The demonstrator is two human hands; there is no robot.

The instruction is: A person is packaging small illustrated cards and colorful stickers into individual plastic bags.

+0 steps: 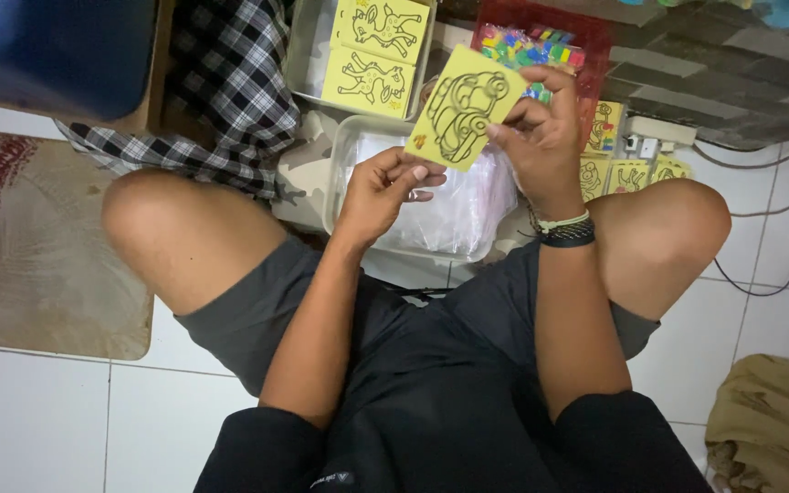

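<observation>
Item: yellow card (464, 108) with a black outline drawing of a car, upper middle of the frame, tilted.
Hold: right hand (545, 137) pinches the card's right edge, fingers closed on it. Left hand (383, 190) sits just below the card's lower corner, fingers loosely curled; whether they touch the card or hold anything small cannot be told.
Risk: the card is gripped at one edge only, so it could bend or slip down into the tray beneath if the pinch loosens.
Containers: clear tray (351, 137) under the hands, holding thin clear plastic bags (468, 215). A second clear tray (306, 55) at top centre, holding two yellow cards with animal drawings (378, 55). Red tray (586, 36) at upper right, holding small multicoloured pieces (527, 46).
Loose: more yellow cards (627, 169) on the floor beside the right knee.
</observation>
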